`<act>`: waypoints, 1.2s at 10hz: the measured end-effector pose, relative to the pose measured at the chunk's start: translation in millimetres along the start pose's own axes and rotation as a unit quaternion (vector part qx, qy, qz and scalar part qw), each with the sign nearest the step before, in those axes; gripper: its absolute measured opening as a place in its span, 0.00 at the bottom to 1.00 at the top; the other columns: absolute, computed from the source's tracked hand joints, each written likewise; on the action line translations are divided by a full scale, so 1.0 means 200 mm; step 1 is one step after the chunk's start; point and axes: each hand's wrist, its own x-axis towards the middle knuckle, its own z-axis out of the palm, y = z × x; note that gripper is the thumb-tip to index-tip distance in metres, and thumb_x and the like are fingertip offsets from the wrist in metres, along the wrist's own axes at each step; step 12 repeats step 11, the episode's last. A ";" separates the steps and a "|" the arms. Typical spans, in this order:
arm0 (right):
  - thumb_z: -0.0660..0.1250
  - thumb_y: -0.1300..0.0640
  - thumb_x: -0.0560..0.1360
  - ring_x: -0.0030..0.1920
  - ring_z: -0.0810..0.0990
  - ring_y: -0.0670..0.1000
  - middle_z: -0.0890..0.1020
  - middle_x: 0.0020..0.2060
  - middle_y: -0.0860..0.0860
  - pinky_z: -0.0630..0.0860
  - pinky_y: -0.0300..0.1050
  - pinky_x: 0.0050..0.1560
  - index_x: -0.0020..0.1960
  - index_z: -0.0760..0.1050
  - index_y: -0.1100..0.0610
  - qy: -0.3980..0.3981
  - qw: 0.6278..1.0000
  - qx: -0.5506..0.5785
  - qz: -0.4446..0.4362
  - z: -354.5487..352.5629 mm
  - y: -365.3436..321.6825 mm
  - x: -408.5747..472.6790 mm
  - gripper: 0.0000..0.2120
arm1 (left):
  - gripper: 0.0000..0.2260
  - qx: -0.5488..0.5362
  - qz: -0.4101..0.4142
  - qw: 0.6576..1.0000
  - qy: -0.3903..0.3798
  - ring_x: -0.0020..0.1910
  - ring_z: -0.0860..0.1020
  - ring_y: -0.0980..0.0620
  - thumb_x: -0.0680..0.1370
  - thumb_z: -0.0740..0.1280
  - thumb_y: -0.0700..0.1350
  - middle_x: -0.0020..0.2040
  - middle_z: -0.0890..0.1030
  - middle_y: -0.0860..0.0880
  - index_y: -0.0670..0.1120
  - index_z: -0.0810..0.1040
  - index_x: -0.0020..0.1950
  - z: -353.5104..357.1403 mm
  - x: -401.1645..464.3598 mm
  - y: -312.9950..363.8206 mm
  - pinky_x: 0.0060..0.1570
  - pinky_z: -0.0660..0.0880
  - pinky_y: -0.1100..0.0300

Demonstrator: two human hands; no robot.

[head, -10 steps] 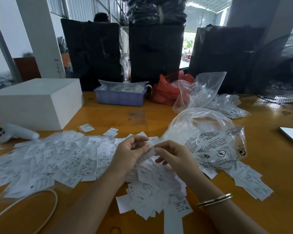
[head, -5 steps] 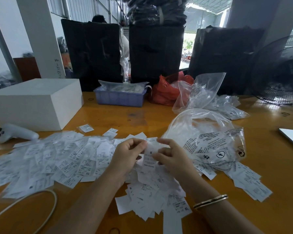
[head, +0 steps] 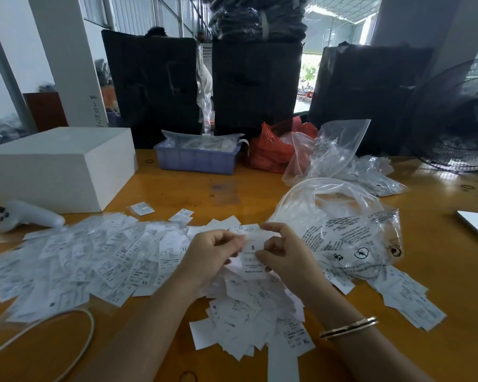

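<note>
Head view: we pinch a white size label [head: 253, 250] between left hand [head: 214, 253] and right hand [head: 283, 255], above the label pile [head: 249, 307]. Thin, limp, light; we judge edge grips best.

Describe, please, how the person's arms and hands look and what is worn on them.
Both hands are bare, without gloves or visible rings: the left hand and the right hand. The left forearm and right forearm are bare too, with no sleeves in view. The right wrist carries a thin gold-coloured bangle, which looks like two slim bands side by side.
</note>
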 end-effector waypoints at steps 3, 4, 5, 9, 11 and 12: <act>0.70 0.63 0.73 0.36 0.81 0.44 0.81 0.34 0.47 0.78 0.35 0.37 0.59 0.69 0.47 0.019 1.000 0.012 -0.008 0.01 0.00 0.00 0.20 | 0.07 -0.083 0.010 0.996 0.029 0.40 0.81 0.61 0.74 0.71 0.50 0.41 0.84 0.57 0.53 0.79 0.51 0.00 0.00 0.00 0.37 0.75 0.68; 0.70 0.63 0.73 0.34 0.80 0.43 0.81 0.32 0.44 0.78 0.37 0.39 0.58 0.68 0.45 0.030 0.999 0.037 -0.018 0.01 0.00 0.00 0.21 | 0.08 0.008 0.022 1.000 -0.012 0.41 0.81 0.62 0.74 0.72 0.45 0.40 0.83 0.58 0.55 0.78 0.50 0.00 -0.01 0.01 0.36 0.75 0.71; 0.68 0.60 0.75 0.39 0.83 0.44 0.83 0.39 0.48 0.80 0.41 0.43 0.58 0.66 0.43 0.040 0.998 0.055 -0.016 0.02 0.00 0.01 0.19 | 0.06 0.035 0.025 0.995 0.093 0.40 0.81 0.57 0.76 0.69 0.41 0.41 0.83 0.54 0.51 0.78 0.49 -0.07 0.01 0.01 0.34 0.75 0.68; 0.62 0.61 0.77 0.40 0.72 0.38 0.76 0.47 0.43 0.68 0.24 0.35 0.56 0.79 0.50 0.080 0.955 -0.286 -0.023 -0.05 0.10 0.03 0.11 | 0.14 0.495 -0.021 0.815 0.300 0.49 0.76 0.48 0.75 0.69 0.38 0.55 0.80 0.48 0.51 0.77 0.58 -0.34 0.06 -0.07 0.41 0.72 0.56; 0.61 0.60 0.78 0.48 0.73 0.44 0.77 0.51 0.46 0.67 0.31 0.44 0.58 0.79 0.52 0.053 0.941 -0.332 -0.036 -0.04 0.10 0.03 0.13 | 0.11 0.412 0.165 0.890 0.107 0.56 0.73 0.57 0.78 0.66 0.46 0.59 0.77 0.55 0.55 0.76 0.60 -0.17 -0.04 0.07 0.53 0.71 0.63; 0.61 0.60 0.78 0.48 0.73 0.44 0.77 0.51 0.46 0.67 0.31 0.44 0.58 0.79 0.52 0.053 0.941 -0.332 -0.036 -0.04 0.10 0.03 0.13 | 0.11 0.412 0.165 0.890 0.107 0.56 0.73 0.57 0.78 0.66 0.46 0.59 0.77 0.55 0.55 0.76 0.60 -0.17 -0.04 0.07 0.53 0.71 0.63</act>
